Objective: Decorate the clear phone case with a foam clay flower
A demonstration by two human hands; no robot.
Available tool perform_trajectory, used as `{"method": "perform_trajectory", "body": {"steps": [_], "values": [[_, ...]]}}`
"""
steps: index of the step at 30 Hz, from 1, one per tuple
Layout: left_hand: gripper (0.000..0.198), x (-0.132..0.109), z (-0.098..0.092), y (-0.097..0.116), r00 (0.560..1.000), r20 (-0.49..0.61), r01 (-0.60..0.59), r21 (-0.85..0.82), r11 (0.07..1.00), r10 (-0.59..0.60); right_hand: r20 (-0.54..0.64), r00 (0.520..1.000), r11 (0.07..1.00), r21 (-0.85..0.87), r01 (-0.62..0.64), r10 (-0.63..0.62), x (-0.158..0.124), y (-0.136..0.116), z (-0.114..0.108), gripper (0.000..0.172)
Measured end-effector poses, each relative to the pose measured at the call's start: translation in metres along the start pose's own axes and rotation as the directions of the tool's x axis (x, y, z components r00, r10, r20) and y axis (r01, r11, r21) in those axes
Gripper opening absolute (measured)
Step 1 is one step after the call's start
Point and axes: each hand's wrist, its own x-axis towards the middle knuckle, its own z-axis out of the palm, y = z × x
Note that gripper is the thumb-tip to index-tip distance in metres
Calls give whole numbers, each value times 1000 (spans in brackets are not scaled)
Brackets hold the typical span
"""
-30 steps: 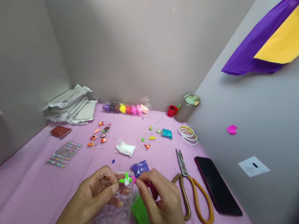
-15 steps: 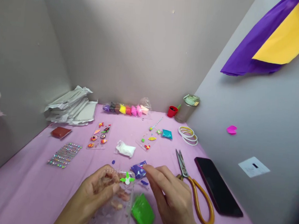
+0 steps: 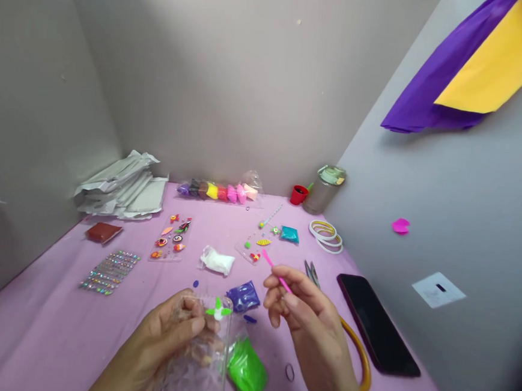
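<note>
Clear phone case; pink tablecloth; grey walls

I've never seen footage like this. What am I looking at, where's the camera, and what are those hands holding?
These are a person's own two bare hands, filmed by one camera worn on their head, looking forward and down. The left hand holds a clear plastic case with a small green-and-white decoration on it. The right hand pinches a thin pink tool. On the pink cloth lie a green packet, a purple packet, scissors and a phone.
</note>
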Motion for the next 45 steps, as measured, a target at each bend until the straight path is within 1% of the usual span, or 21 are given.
{"method": "perform_trajectory", "body": {"steps": [2, 3, 4, 7, 8, 12, 14, 16, 18, 21, 23, 26, 28, 30, 34, 38, 41, 45], "values": [[18, 0, 0, 0, 1000, -14, 4, -15, 1000, -4, -7, 999, 997, 60, 48, -47, -1, 3, 0, 38], [21, 0, 0, -1, 1000, -16, -2, -13, 1000, 2, -25, 998, 996, 56, 67, -65, -1, 5, 0, 40], [23, 1, 0, -2, 1000, -15, -13, -5, 1000, 12, -54, 995, 996, 36, 84, -82, -2, 7, 0, 37], [30, 3, -1, -4, 999, -22, -45, 8, 999, 45, -152, 983, 993, -66, 94, -103, -4, 12, 4, 14], [31, 4, -2, -4, 998, -31, -52, 4, 999, 52, -156, 983, 991, -102, 85, -100, -5, 13, 6, 16], [31, 4, -3, -4, 997, -43, -70, 15, 997, 70, -46, 996, 971, -230, 67, -80, -7, 13, 14, 40], [27, 2, -3, -4, 997, -39, -58, 40, 998, 59, -8, 998, 961, -268, 62, -66, -8, 13, 16, 46], [22, 1, -2, -5, 997, -50, -56, 67, 996, 59, -27, 999, 967, -252, 34, -42, -9, 13, 17, 43], [18, 1, -2, -6, 995, -63, -72, 89, 993, 77, -57, 998, 982, -190, 4, -15, -9, 14, 17, 38], [15, 3, -3, -7, 994, -60, -87, 105, 991, 94, -54, 998, 991, -135, 5, -13, -9, 15, 18, 40], [17, 5, -4, -7, 995, -42, -83, 112, 990, 88, -35, 998, 987, -156, 48, -54, -10, 15, 18, 37], [18, 5, -5, -7, 997, -23, -74, 110, 991, 76, -24, 980, 946, -267, 182, -196, -13, 14, 17, 18], [18, 5, -5, -7, 996, -31, -79, 105, 991, 83, 12, 954, 887, -364, 283, -300, -15, 14, 16, 13], [19, 6, -4, -7, 995, -43, -84, 114, 990, 90, 84, 930, 828, -432, 358, -358, -16, 14, 15, 14], [18, 6, -4, -6, 995, -45, -81, 125, 989, 87, 227, 895, 731, -516, 445, -385, -16, 10, 13, 19], [18, 6, -5, -8, 994, -63, -86, 93, 992, 92, 330, 845, 643, -550, 534, -421, -14, 7, 14, 21], [18, 5, -5, -8, 996, -50, -73, 84, 994, 77, 372, 829, 614, -556, 560, -419, -14, 8, 14, 21], [19, 4, -4, -7, 995, -61, -73, 87, 994, 79, 380, 831, 615, -558, 557, -407, -15, 8, 14, 20]]}}
